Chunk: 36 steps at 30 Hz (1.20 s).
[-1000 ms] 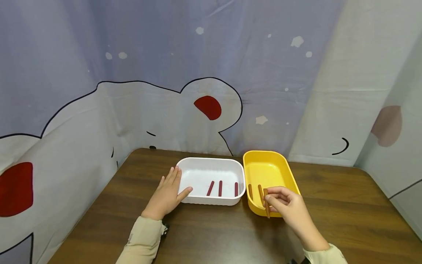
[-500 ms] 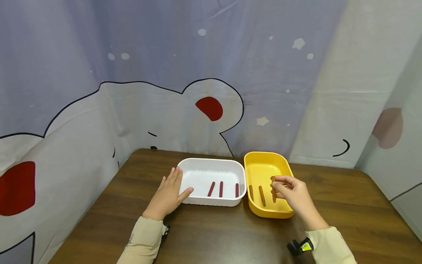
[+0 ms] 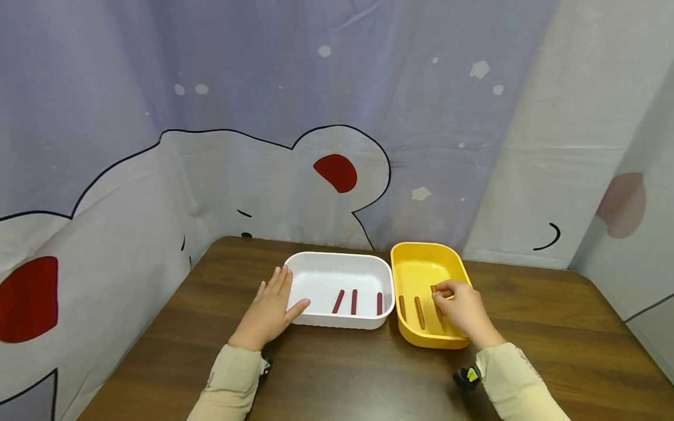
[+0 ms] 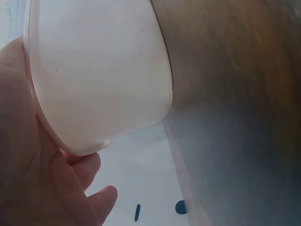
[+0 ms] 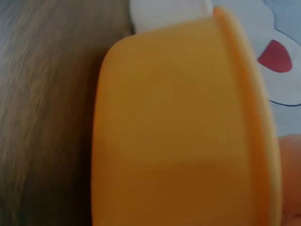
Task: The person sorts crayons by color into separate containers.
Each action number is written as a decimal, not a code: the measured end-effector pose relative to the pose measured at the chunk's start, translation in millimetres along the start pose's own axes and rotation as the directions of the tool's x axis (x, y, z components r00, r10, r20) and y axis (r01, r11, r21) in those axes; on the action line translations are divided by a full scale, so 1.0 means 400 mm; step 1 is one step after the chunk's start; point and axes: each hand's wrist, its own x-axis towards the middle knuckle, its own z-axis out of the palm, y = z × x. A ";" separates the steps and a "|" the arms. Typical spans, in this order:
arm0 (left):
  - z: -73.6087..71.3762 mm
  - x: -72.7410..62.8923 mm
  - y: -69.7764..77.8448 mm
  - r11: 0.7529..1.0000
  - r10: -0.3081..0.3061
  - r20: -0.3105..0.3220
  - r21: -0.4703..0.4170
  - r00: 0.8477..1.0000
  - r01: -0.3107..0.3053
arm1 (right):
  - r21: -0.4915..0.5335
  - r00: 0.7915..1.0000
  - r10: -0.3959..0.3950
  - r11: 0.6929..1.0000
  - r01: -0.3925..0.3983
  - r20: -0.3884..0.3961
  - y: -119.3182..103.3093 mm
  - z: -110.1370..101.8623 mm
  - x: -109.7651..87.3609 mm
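My left hand (image 3: pixel 268 310) rests on the left end of the white tray (image 3: pixel 337 321), its fingers straight along the rim and the thumb over the front edge. In the left wrist view that hand (image 4: pixel 51 179) lies against the tray's rim. Inside this tray lie three dark red sticks (image 3: pixel 354 302). My right hand (image 3: pixel 464 309) reaches over the right side of the yellow tray (image 3: pixel 429 340) and pinches a short brown stick (image 3: pixel 437 310) low in it. Two similar brown sticks (image 3: pixel 419 313) lie to its left. The right wrist view mostly shows the yellow tray's outer wall (image 5: pixel 174 117).
Both trays stand side by side near the back of a dark wooden table (image 3: pixel 337 374). Behind it hangs a printed curtain (image 3: pixel 263 187) with cartoon shapes. A dark wrist device (image 3: pixel 466 377) sits at the right sleeve.
My right hand has carried the brown stick from the yellow tray's front rim back and down into its right part, beside the other two. The left hand has stayed on the white tray.
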 end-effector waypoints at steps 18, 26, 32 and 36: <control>-0.005 -0.007 0.003 1.000 0.001 -0.009 -0.010 1.000 -0.001 | -0.297 0.999 -0.046 0.954 0.038 -0.019 0.006 0.020 0.008; -0.006 -0.004 0.004 1.000 -0.003 0.007 -0.004 1.000 0.003 | -0.255 0.999 -0.033 0.966 0.029 -0.011 -0.002 0.016 -0.009; -0.003 -0.007 -0.005 1.000 0.000 -0.009 0.005 1.000 0.000 | -0.206 0.994 -0.099 0.975 0.088 -0.046 -0.007 0.009 -0.025; 0.009 -0.020 -0.009 1.000 -0.001 -0.001 0.019 1.000 0.001 | -0.185 0.984 -0.143 0.975 0.123 -0.104 0.002 -0.008 -0.056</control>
